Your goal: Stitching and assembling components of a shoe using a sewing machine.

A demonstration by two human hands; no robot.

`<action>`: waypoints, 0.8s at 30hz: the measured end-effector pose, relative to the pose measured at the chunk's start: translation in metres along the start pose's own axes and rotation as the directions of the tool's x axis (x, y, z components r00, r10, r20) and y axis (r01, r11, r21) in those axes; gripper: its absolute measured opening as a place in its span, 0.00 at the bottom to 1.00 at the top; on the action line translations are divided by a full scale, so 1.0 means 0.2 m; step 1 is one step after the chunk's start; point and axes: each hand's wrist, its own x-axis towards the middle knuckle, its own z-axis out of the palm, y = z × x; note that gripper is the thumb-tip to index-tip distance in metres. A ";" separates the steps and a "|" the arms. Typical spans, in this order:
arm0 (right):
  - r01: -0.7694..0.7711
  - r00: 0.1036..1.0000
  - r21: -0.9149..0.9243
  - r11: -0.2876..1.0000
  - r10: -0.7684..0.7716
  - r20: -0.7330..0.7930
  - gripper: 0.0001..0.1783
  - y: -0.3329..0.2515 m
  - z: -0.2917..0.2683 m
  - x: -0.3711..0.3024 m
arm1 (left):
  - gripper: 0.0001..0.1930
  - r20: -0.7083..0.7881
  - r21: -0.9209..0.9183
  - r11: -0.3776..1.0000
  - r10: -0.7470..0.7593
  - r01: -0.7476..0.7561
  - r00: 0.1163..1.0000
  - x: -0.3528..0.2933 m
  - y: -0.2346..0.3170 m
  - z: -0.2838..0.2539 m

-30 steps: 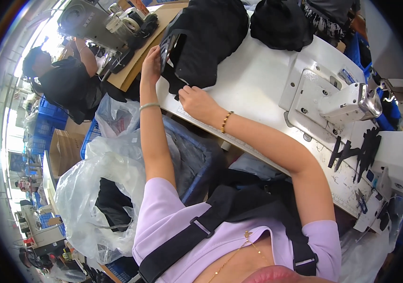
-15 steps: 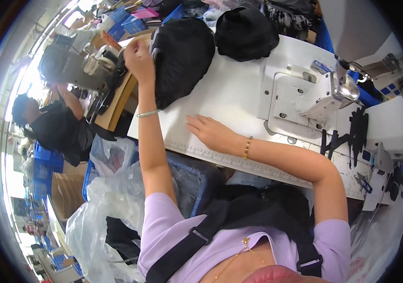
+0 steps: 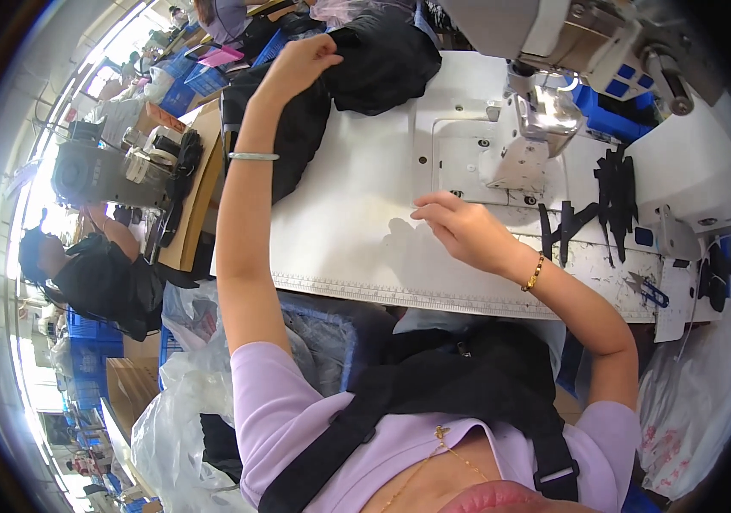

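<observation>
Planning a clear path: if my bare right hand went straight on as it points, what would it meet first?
Probably the elongated black fabric bundle at the left of the white tabletop, though depth is unclear; your right hand could pass above.

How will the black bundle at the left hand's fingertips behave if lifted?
The bundle will probably sag, since it looks soft and wrinkled. It seems unlikely to roll: it lies slumped on the table.

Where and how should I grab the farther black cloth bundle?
Probably pinch the near-right edge of the farther black cloth bundle, coming from the right: it looks soft and rounded, with white tabletop beside it there, while the left grip and other black cloth crowd its left.
</observation>
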 end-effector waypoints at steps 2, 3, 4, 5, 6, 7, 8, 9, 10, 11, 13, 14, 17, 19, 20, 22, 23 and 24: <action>-0.020 0.999 0.032 0.999 0.020 -0.026 0.10 0.00 -0.02 0.00 | 0.11 -0.142 0.002 1.000 0.025 -0.025 0.990 -0.02 0.00 -0.08; -0.014 0.999 0.039 0.999 0.016 -0.042 0.10 -0.01 -0.02 0.00 | 0.11 -0.254 0.001 0.999 0.043 -0.044 0.966 -0.04 0.01 -0.11; -0.011 0.998 0.044 0.999 0.014 -0.059 0.10 -0.01 -0.02 0.00 | 0.10 -0.361 -0.001 0.998 0.061 -0.066 0.930 -0.06 0.05 -0.16; -0.007 0.998 0.052 0.999 0.010 -0.061 0.10 -0.02 -0.03 0.00 | 0.10 -0.494 0.140 0.987 0.135 -0.074 0.859 -0.09 0.08 -0.22; 0.010 0.996 0.058 0.998 -0.005 -0.091 0.12 -0.04 -0.04 -0.01 | 0.10 -0.604 0.281 0.958 0.223 -0.057 0.765 -0.13 0.13 -0.30; 0.011 0.992 0.059 0.998 -0.004 -0.125 0.14 -0.04 -0.06 -0.02 | 0.10 -0.700 0.148 0.984 0.036 0.096 0.713 -0.17 0.30 -0.33; -0.027 0.991 0.050 0.998 0.034 -0.132 0.14 -0.03 -0.09 -0.05 | 0.10 -0.752 -0.024 0.975 -0.164 0.222 0.639 -0.20 0.46 -0.26; -0.057 0.975 0.222 0.973 0.102 -0.197 0.16 -0.09 -0.13 -0.04 | 0.10 -0.756 -0.137 0.984 -0.179 0.116 0.629 -0.29 0.57 -0.26; -0.069 0.953 0.391 0.918 0.177 -0.245 0.19 -0.13 -0.15 -0.02 | 0.11 -0.760 -0.243 0.970 -0.197 0.011 0.619 -0.38 0.67 -0.25; -0.072 0.953 0.395 0.916 0.180 -0.244 0.19 -0.16 -0.17 -0.01 | 0.11 -0.692 -0.417 0.908 -0.345 0.039 0.634 -0.46 0.80 -0.20; 0.010 0.919 0.865 0.502 0.337 -0.206 0.22 -0.22 -0.21 0.01 | 0.11 -0.469 -0.715 0.698 -0.532 0.052 0.705 -0.55 1.02 -0.07; 0.007 0.924 0.868 0.497 0.329 -0.196 0.22 -0.25 -0.25 0.02 | 0.11 -0.339 -0.824 0.565 -0.558 0.048 0.757 -0.58 1.09 -0.04; -0.298 0.924 0.947 0.118 0.286 0.255 0.14 -0.23 -0.32 0.02 | 0.13 -0.042 -0.935 0.315 -0.553 0.161 0.832 -0.57 1.14 0.08; -0.270 0.921 0.935 0.230 0.344 0.182 0.12 -0.20 -0.33 0.00 | 0.13 -0.070 -0.914 0.374 -0.521 0.155 0.850 -0.53 1.16 0.11; -0.242 0.918 0.911 0.334 0.383 0.103 0.11 -0.19 -0.35 -0.01 | 0.12 -0.097 -0.884 0.442 -0.490 0.151 0.866 -0.50 1.18 0.12; -0.192 0.902 0.897 0.399 0.431 0.002 0.10 -0.20 -0.37 -0.02 | 0.12 -0.124 -0.885 0.447 -0.496 0.131 0.860 -0.44 1.20 0.15; -0.150 0.886 0.853 0.500 0.451 -0.109 0.10 -0.20 -0.38 -0.02 | 0.12 -0.124 -0.859 0.491 -0.472 0.144 0.873 -0.41 1.18 0.17; -0.111 0.861 0.795 0.596 0.457 -0.222 0.10 -0.20 -0.40 -0.03 | 0.13 -0.123 -0.830 0.535 -0.447 0.155 0.886 -0.38 1.18 0.18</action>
